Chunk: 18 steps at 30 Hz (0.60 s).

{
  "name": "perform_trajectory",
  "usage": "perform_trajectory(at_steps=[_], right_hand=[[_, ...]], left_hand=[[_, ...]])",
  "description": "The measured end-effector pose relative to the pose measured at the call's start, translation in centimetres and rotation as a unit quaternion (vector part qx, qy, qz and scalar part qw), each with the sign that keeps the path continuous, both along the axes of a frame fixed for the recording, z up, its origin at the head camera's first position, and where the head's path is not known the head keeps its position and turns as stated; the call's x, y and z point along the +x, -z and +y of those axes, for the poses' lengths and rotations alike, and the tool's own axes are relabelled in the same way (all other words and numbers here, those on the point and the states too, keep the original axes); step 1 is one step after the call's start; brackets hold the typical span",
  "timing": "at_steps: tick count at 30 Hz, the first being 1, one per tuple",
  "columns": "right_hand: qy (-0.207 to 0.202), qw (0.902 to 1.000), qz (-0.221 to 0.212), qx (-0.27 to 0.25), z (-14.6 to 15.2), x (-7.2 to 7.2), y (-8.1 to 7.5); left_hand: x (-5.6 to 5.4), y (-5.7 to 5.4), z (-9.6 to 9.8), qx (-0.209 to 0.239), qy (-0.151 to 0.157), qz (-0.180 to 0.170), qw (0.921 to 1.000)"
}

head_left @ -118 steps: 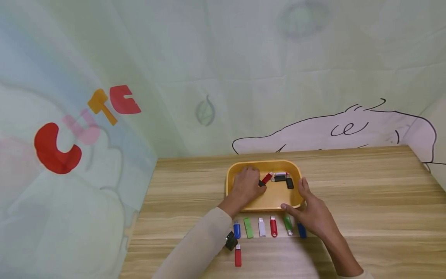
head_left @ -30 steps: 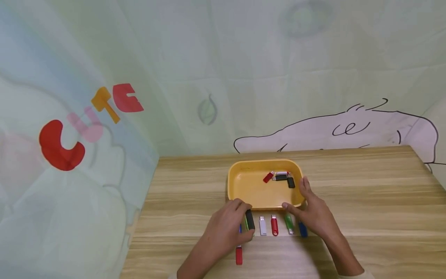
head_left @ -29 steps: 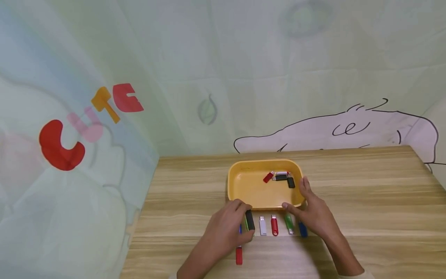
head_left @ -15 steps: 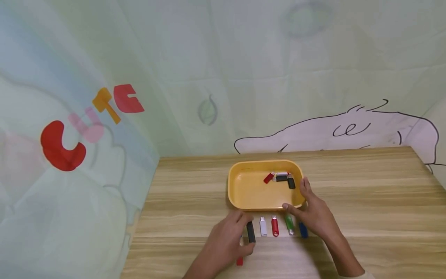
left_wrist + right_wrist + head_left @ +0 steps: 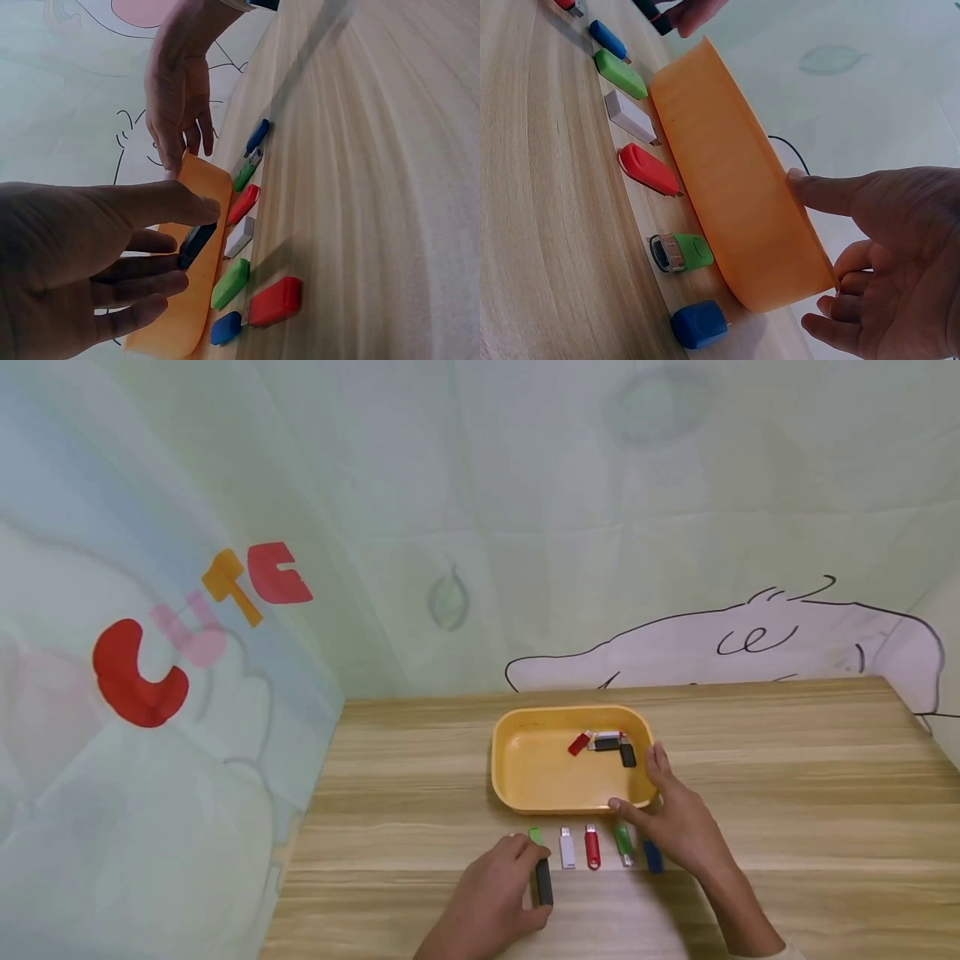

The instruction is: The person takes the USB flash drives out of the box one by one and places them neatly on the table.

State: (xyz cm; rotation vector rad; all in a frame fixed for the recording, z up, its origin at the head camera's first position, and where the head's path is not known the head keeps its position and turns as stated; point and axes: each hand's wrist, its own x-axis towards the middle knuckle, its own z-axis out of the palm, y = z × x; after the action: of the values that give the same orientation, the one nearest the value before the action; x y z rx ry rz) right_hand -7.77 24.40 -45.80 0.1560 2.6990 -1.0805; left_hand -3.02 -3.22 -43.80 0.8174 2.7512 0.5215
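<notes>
My left hand pinches a black USB stick between thumb and fingers, raised above the table in front of the row. My right hand grips the right near corner of the yellow tray, with its thumb on the rim. In the tray's right part lie a red USB stick, two black ones and a white one. The left wrist view shows a blue stick and a red stick, which my left hand hides in the head view.
Before the tray, a row of USB sticks lies on the wooden table: green, white, red, another green and blue by my right wrist. A printed curtain hangs behind and left.
My left hand took the black USB stick out of the tray and brought it over the row. Since then it has moved nearer my body. The right hand stays at the tray's corner.
</notes>
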Motion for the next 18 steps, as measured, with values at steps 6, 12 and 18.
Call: perform_trajectory(at_steps=[6, 12, 18], right_hand=[[0.003, 1.0, 0.001, -0.001, 0.0, -0.1, 0.1], [0.0, 1.0, -0.002, 0.0, 0.0, -0.1, 0.0], [0.003, 1.0, 0.001, -0.005, 0.0, 0.0, 0.1]], left_hand=[[0.4, 0.6, 0.3, -0.015, 0.001, -0.018, 0.9997], [0.6, 1.4, 0.7, -0.03, 0.002, -0.045, 0.9986], [0.4, 1.7, 1.1, -0.047, -0.009, -0.087, 0.9951]])
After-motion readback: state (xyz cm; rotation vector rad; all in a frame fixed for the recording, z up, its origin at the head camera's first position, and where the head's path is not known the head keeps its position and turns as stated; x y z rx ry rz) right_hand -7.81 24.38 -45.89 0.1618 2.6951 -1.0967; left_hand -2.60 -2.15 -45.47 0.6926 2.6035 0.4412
